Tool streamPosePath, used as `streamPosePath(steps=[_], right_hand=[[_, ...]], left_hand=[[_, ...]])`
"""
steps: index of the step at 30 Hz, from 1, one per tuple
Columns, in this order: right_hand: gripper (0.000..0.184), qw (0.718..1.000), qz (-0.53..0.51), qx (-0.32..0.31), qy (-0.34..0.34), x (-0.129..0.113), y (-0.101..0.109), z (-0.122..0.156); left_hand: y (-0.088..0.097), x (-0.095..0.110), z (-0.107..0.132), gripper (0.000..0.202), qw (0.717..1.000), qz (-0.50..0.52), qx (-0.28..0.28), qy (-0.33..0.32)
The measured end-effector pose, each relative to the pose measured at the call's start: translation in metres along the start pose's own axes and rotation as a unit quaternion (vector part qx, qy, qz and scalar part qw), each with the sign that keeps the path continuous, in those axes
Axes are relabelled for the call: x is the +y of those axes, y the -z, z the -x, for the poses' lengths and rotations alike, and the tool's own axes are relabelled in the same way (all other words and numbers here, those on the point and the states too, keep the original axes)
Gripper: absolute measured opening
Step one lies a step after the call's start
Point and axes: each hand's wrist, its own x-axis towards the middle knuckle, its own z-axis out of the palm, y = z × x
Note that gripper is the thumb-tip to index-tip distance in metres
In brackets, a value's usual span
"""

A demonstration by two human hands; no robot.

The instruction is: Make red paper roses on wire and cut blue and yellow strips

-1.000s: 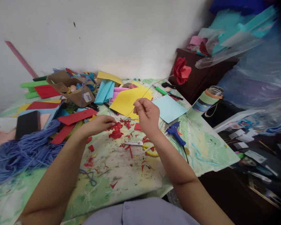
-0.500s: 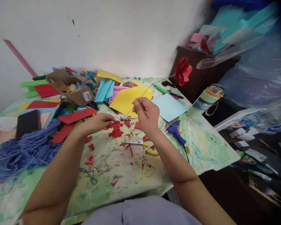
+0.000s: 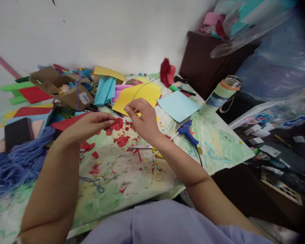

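Lilac shirt fabric point(image 3: 155, 223) fills the bottom edge of the frame, and both forearms reach up from it over the paint-stained surface point(image 3: 132, 189). Red paper scraps point(image 3: 122, 140) and scissors point(image 3: 141, 146) lie at mid-frame, close under the hands, seemingly kept within reach. The left hand point(image 3: 91, 123) pinches a red paper petal point(image 3: 117, 124) at its fingertips, just beside the right hand point(image 3: 142, 118), whose thumb and forefinger are closed on a thin wire stem point(image 3: 145, 84). Gripped low, the stem slants toward the upper right and carries a red paper flower point(image 3: 167, 72) clear of the clutter. A blue glue gun point(image 3: 186, 130) rests right of the hands. A yellow sheet point(image 3: 139, 96) and a pale blue sheet point(image 3: 178, 105) lie beyond.
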Motion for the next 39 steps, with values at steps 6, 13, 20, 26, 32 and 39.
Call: streamPosePath(steps=[6, 13, 20, 26, 32, 39], right_hand=[[0.028, 0.993, -0.08, -0.041, -0.079, 0.005, -0.013, 0.003], [0.03, 0.968, -0.175, 0.02, -0.178, 0.02, -0.002, -0.005], [0.031, 0.954, -0.206, 0.031, -0.218, 0.017, -0.001, -0.004], [0.038, 0.936, -0.271, 0.048, -0.219, 0.018, -0.006, -0.002], [0.038, 0.922, -0.294, -0.105, -0.228, 0.011, -0.019, 0.005], [0.031, 0.891, -0.368, -0.039, -0.263, 0.004, -0.032, 0.012]], left_hand=[[-0.042, 0.034, 0.007, 0.025, 0.946, 0.272, 0.174, -0.039], [-0.092, 0.033, 0.001, 0.028, 0.921, 0.26, 0.268, -0.11], [-0.093, 0.03, -0.001, 0.014, 0.944, 0.273, 0.176, -0.055], [-0.087, 0.036, 0.002, 0.012, 0.94, 0.311, 0.133, -0.047], [-0.07, 0.035, 0.001, 0.032, 0.931, 0.296, 0.203, -0.074], [-0.076, 0.025, 0.001, 0.05, 0.971, 0.012, 0.202, -0.125]])
